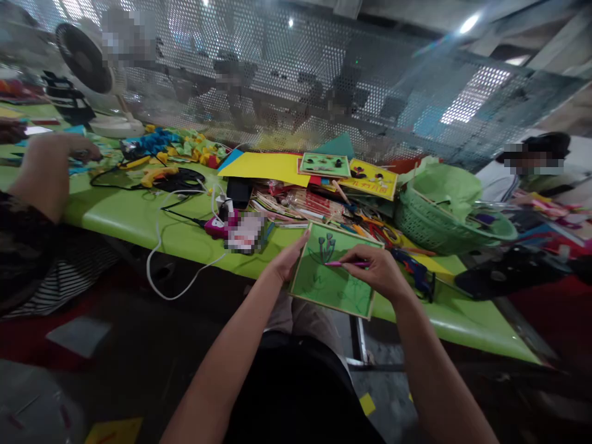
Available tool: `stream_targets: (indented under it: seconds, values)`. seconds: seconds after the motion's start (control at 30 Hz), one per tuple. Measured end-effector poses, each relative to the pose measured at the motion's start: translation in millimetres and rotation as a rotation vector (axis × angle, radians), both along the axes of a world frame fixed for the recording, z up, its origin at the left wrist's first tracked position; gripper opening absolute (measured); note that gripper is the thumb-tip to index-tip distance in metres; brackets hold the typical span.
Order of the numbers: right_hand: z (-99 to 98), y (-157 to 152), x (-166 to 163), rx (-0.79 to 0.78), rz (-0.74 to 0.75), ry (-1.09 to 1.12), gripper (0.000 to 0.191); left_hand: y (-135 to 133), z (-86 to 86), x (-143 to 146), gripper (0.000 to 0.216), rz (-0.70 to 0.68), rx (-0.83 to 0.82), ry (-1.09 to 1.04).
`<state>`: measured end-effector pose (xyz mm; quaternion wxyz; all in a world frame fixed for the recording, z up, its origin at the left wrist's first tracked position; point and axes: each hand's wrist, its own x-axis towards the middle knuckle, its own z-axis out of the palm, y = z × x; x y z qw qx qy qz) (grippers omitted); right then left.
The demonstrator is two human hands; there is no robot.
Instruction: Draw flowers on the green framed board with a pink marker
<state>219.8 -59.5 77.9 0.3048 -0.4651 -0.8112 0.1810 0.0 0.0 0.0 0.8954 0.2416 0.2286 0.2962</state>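
Both hands are working on a green board (330, 287). The left hand (285, 262) is gripping its left edge, thumb on top and fingers apparently underneath, while the right hand (377, 271) is pinching a pink pen (346, 264) between thumb and fingertips, laying it across the upper middle with the tip pointing left. The board is resting tilted on the near edge of the table (129, 216), its lower corner hanging out over the person's lap. Dark flower shapes on stems are showing in its upper part and faint lines are running across the lower part. Most of the green is lying bare, so the picture is looking begun but far from filled. A blue glue gun (419, 274) is lying just right of the board. Behind it, two decorated boards, one green (324, 164) and one yellow (374, 179), are lying near a yellow sheet (268, 166). A green basket (430, 231) is standing to the right. A white cable (155, 253) is looping off the table on the left, where another person's hand (50, 163) is resting near a fan (87, 61).
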Motion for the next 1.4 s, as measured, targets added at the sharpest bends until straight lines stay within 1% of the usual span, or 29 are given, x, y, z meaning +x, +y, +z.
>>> stream_targets:
  seconds: [0.13,0.27,0.53,0.6,0.7,0.83,1.03,1.23,1.4]
  values:
    - [-1.8,1,1,0.004,-0.001,0.006,0.01,1,-2.6,0,0.069,-0.018,0.01,-0.021]
    - [-1.8,1,1,0.001,0.0,0.011,0.009,0,-3.1,0,0.068,-0.009,0.009,-0.004]
    - [3.1,-1,-3,-0.01,-0.004,0.05,0.008,-2,1.3,0,0.066,0.001,0.001,-0.043]
    - [4.4,-2,-3,-0.02,-0.004,0.08,0.007,-2,3.1,0,0.067,-0.005,0.007,-0.049]
    - [4.1,-3,-1,-0.017,-0.036,0.165,0.013,-4,4.2,-1,0.069,-0.003,0.016,-0.043]
    - [-0.7,-4,3,0.01,-0.104,0.276,0.019,-3,2.5,-2,0.069,0.003,0.016,-0.038]
    - [-8.8,-2,4,0.027,-0.128,0.339,0.021,-3,3.6,-2,0.068,-0.002,0.015,-0.04]
    - [-10.6,-1,-3,0.045,-0.113,0.32,0.024,-6,6.1,-1,0.069,0.031,0.026,0.005]
    - [-8.5,-5,-15,0.003,-0.043,0.254,0.017,-7,7.0,-2,0.073,-0.026,0.03,-0.033]
